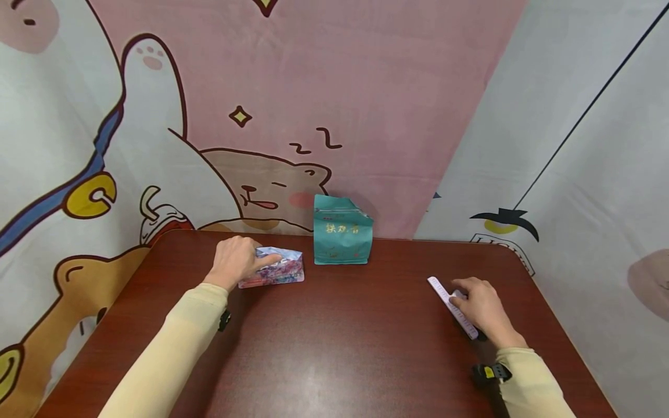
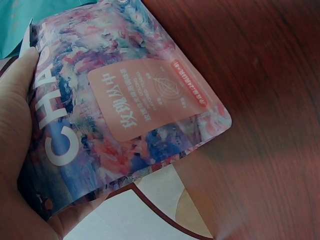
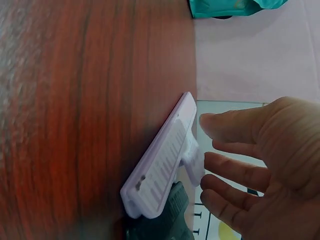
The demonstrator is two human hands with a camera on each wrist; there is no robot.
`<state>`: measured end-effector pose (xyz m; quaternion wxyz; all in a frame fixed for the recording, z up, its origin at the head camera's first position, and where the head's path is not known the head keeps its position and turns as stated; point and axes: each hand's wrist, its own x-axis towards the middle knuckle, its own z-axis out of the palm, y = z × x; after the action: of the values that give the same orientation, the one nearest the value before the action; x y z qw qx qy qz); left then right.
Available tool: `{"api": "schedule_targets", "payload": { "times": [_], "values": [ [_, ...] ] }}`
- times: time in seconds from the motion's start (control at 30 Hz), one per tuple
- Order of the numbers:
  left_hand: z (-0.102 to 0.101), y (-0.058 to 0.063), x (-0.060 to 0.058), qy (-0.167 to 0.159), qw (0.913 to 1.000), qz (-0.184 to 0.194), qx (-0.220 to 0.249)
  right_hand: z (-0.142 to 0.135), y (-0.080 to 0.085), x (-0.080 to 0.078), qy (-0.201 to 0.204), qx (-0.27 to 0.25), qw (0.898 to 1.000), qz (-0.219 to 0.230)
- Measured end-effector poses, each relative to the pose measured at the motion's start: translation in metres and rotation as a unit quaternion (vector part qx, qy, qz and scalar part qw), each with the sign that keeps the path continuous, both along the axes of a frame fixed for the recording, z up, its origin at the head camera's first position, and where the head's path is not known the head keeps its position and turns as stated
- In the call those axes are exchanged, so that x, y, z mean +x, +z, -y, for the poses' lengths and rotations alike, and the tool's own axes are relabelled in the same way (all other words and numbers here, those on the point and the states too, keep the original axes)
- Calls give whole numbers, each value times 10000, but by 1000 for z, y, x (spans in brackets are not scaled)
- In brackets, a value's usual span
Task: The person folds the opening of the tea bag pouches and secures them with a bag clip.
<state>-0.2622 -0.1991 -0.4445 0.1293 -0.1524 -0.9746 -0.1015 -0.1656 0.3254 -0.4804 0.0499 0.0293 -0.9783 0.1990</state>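
My left hand grips a floral tea pouch by its edge, the thumb on the printed face and the other fingers behind. In the left wrist view the pouch shows large white letters and a pink label. At the right of the table, my right hand is beside a pale lilac bag-sealing clip, its fingers loosely bent around the handle side. The right wrist view shows the fingertips close to the clip's handle; whether they touch it I cannot tell. A dark clip-like piece lies against the lilac clip.
A teal pouch with gold characters stands upright at the back middle of the brown wooden table. A cartoon-printed cloth hangs right behind the table's far edge and along its sides.
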Motion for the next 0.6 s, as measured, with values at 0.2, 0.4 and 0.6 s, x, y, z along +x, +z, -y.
{"api": "schedule_targets", "payload": {
  "times": [0.2,0.4,0.6],
  "values": [
    [0,0,0,62,10000,58,-6,-1,-2,1,-133,111,9998,99],
    [0,0,0,58,10000,73,-8,-2,-4,1,-274,254,9992,174],
    [0,-1,0,19,10000,-3,-14,-4,-6,0,-378,396,9983,188]
  ]
}}
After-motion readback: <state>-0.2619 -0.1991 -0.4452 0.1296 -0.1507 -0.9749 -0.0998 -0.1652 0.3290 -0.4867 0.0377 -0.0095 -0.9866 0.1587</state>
